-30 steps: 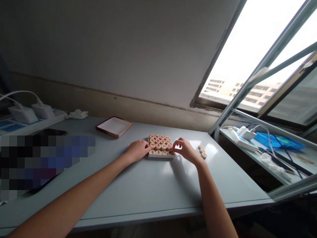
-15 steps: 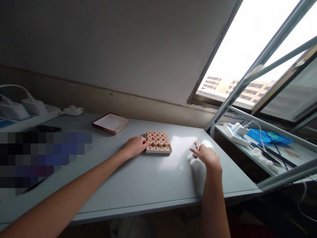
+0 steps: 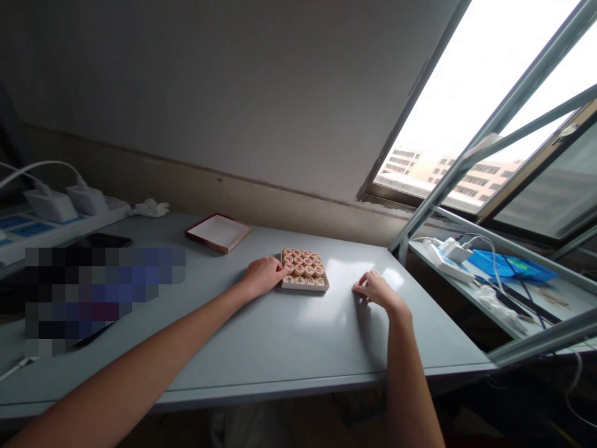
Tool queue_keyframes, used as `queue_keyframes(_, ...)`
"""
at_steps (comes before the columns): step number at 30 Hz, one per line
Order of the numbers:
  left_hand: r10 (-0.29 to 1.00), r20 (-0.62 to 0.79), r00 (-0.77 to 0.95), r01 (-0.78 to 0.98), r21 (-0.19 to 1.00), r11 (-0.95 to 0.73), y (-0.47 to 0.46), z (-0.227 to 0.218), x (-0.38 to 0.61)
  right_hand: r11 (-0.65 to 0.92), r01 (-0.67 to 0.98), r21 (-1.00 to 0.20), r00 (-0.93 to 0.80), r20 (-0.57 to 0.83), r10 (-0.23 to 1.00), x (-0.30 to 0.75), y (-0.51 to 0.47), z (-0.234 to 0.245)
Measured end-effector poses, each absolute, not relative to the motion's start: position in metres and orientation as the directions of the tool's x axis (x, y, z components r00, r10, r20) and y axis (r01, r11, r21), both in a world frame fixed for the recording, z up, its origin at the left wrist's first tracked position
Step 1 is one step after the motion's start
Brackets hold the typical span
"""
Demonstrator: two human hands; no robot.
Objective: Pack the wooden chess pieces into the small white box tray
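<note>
Round wooden Chinese chess pieces (image 3: 299, 270) fill a shallow open box (image 3: 305, 287) in rows, most with red characters and the front row with dark ones. My left hand (image 3: 265, 275) is closed at the left edge of this box, thumb and fingers gripping its side. To the right of the box, my right hand (image 3: 373, 290) is low over the desk with its fingers pinched downward around a Chinese chess piece, mostly hidden by the fingers. Just behind the knuckles shows another loose piece (image 3: 374, 272). Any others under the hand are hidden.
Behind and left of the box lies an upturned lid (image 3: 219, 232). A phone (image 3: 109, 240) and a power strip with chargers (image 3: 65, 218) are at the far left. Metal frame bars (image 3: 448, 177) and a shelf with a blue tray (image 3: 510, 264) stand beyond the desk's right edge.
The view has shifted slightly, so the desk things appear further right. My right hand has moved a little left, its extended finger now drawn in. My left hand stays at the box.
</note>
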State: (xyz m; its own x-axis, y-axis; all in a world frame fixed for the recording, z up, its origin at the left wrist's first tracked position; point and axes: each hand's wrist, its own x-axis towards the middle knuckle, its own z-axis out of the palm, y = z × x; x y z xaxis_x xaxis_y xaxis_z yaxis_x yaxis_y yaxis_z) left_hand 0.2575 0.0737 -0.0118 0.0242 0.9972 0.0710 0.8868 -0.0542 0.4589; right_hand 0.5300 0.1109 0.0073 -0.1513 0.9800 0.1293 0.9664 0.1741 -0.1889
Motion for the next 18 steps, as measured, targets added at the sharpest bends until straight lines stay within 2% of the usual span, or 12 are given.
queue_keyframes(3, 0.996, 0.085, 0.018, 0.888, 0.457, -0.055, 0.074, -0.012, 0.258, 0.355, 0.87, -0.343, -0.344, 0.095, 0.934, 0.503, 0.103, 0.014)
queue_keyframes(4, 0.996, 0.086, 0.018, 0.888, 0.457, -0.056, 0.074, -0.012, 0.258, 0.434, 0.81, -0.394, -0.417, 0.133, 0.899, 0.49, 0.1, 0.015)
queue_keyframes(6, 0.996, 0.082, 0.027, 0.886, 0.46, -0.062, 0.074, -0.012, 0.257, 0.58, 0.696, -0.423, -0.544, 0.216, 0.811, 0.463, 0.093, 0.016)
queue_keyframes(8, 0.996, 0.073, 0.048, 0.879, 0.47, -0.077, 0.074, -0.01, 0.256, 0.656, 0.656, -0.374, -0.605, 0.259, 0.753, 0.439, 0.087, 0.013)
queue_keyframes(12, 0.996, 0.042, 0.084, 0.873, 0.479, -0.094, 0.073, -0.007, 0.255, 0.711, 0.651, -0.264, -0.643, 0.306, 0.702, 0.418, 0.081, 0.003)
queue_keyframes(18, 0.995, 0.07, 0.065, 0.884, 0.458, -0.09, 0.075, -0.009, 0.255, 0.715, 0.667, -0.208, -0.626, 0.365, 0.69, 0.418, 0.077, -0.006)
